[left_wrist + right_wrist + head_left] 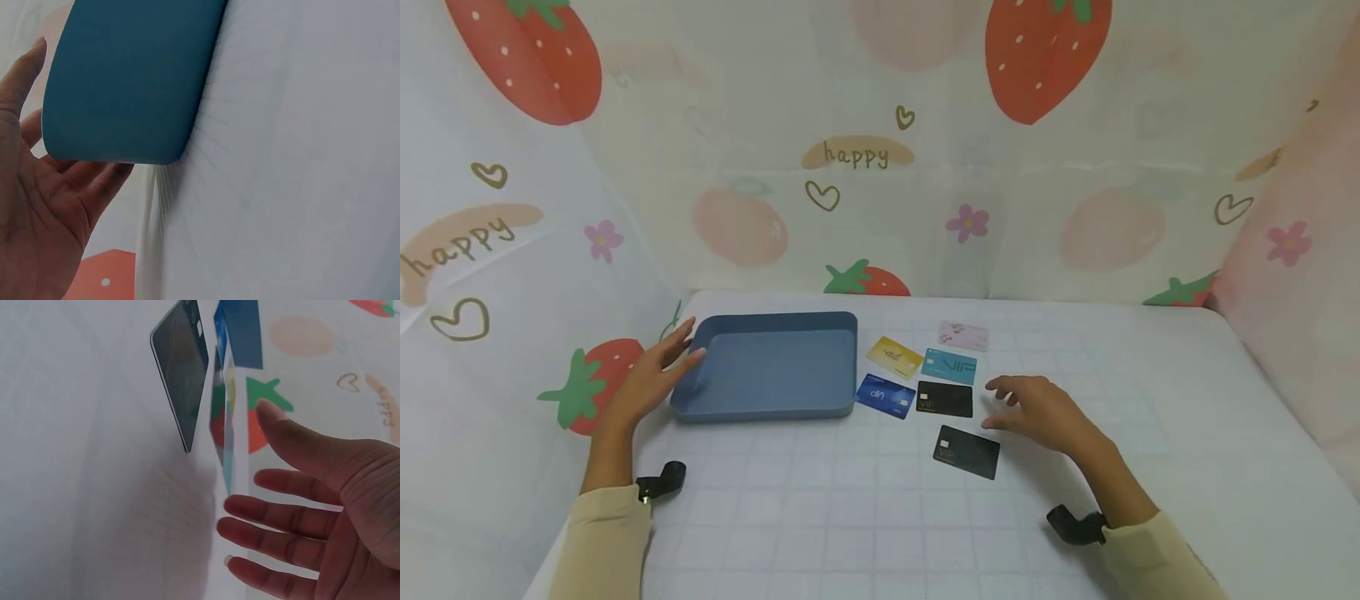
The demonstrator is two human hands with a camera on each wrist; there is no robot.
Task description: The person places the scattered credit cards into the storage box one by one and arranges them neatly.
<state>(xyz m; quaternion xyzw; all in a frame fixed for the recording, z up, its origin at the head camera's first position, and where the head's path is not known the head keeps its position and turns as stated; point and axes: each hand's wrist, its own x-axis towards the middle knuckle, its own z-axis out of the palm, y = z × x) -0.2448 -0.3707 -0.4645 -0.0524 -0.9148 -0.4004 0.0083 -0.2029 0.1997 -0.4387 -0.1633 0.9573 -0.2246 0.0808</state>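
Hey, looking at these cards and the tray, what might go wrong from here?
The left hand is beside the tray; a nudge rightward could shove the dark blue card at its other end. The cards lie flat, so lifting one may prove fiddly. The two black cards look alike and might be mixed up.

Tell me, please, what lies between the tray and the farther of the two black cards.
The head view shows a blue card between the tray and the farther black card; the yellow card lies farther back.
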